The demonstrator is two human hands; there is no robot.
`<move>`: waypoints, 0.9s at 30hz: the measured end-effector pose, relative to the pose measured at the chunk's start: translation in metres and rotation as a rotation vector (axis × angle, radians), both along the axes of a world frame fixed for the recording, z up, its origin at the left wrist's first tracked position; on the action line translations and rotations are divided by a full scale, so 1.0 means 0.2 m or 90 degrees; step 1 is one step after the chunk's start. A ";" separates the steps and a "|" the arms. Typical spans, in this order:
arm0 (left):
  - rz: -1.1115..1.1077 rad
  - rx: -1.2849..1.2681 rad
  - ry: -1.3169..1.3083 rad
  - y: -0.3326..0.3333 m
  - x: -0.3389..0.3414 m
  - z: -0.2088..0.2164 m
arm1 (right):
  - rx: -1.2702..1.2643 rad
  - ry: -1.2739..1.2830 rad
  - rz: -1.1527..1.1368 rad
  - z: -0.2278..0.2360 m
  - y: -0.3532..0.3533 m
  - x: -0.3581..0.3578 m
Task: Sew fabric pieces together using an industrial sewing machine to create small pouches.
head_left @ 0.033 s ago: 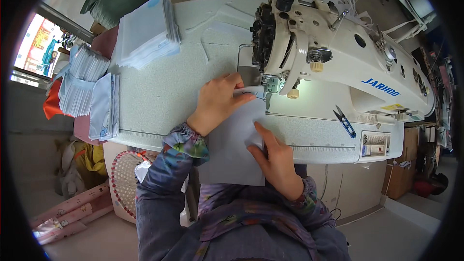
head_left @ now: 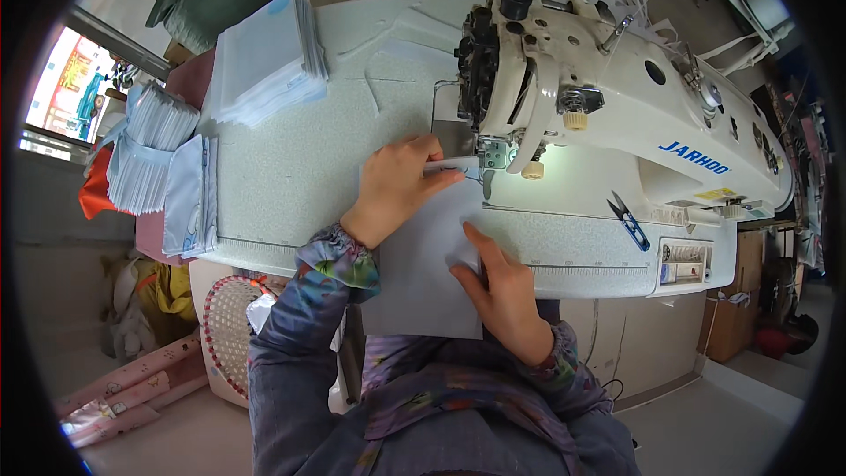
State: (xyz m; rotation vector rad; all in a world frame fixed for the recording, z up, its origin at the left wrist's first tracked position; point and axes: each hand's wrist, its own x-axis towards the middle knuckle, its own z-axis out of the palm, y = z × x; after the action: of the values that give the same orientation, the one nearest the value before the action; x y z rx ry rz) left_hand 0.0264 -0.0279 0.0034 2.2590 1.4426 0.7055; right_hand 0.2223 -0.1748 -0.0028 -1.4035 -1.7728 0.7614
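A pale grey-white cloth panel (head_left: 423, 278) runs from the presser foot (head_left: 499, 155) of a white sewing machine (head_left: 617, 79) down over the table's front edge. At its far end, beside the presser foot, a narrow folded edge lies between the thumb and fingers of my left hand (head_left: 397, 183), which is closed on it. My right hand (head_left: 504, 291) rests on the panel's right edge, nearer to me. Its thumb and index finger are spread on top of the cloth; the other fingers are mostly hidden.
Blue-handled thread snips (head_left: 628, 222) lie right of the needle area, near a small inset tray (head_left: 685, 264). A stack of white cloth pieces (head_left: 269, 57) stands at the far left. Tied bundles of folded pieces (head_left: 150, 154) sit at the left edge. A woven basket (head_left: 227, 326) is below.
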 end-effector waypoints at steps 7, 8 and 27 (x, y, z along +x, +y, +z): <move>-0.024 -0.038 -0.064 0.01 -0.01 0.00 | -0.005 0.019 -0.004 0.01 0.00 0.00; -0.027 -0.038 -0.067 0.01 -0.02 0.00 | -0.005 0.019 -0.005 0.01 0.00 0.01; -0.071 0.371 0.092 -0.05 0.09 0.03 | -0.011 0.022 0.018 0.00 0.01 0.02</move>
State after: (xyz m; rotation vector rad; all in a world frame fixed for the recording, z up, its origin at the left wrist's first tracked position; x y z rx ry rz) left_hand 0.0450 -0.0387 0.0088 2.8512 1.2744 1.0519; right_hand 0.2273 -0.1728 -0.0028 -1.3706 -1.7673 0.8123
